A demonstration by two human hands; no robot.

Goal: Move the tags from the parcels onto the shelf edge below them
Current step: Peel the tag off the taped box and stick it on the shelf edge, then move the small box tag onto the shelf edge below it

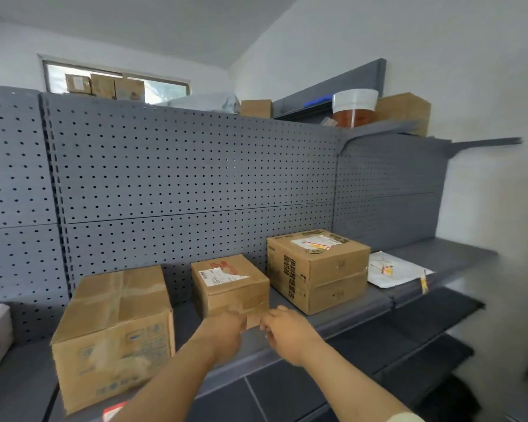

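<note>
Middle parcel (230,284): on grey shelf (342,315), between two other boxes.
Left hand (224,332): at middle parcel's lower front edge, fingers curled; grasp unclear.
Right hand (282,328): just right of left hand, fingers pinched at same edge; contents blurred.
Tag (423,283): far right of middle parcel, on shelf edge.

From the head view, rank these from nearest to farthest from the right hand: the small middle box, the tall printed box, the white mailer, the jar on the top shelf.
1. Small middle box, right at the right hand.
2. Tall printed box, just to the right.
3. White mailer, further right, lying flat.
4. Jar, high on the top shelf.
</note>
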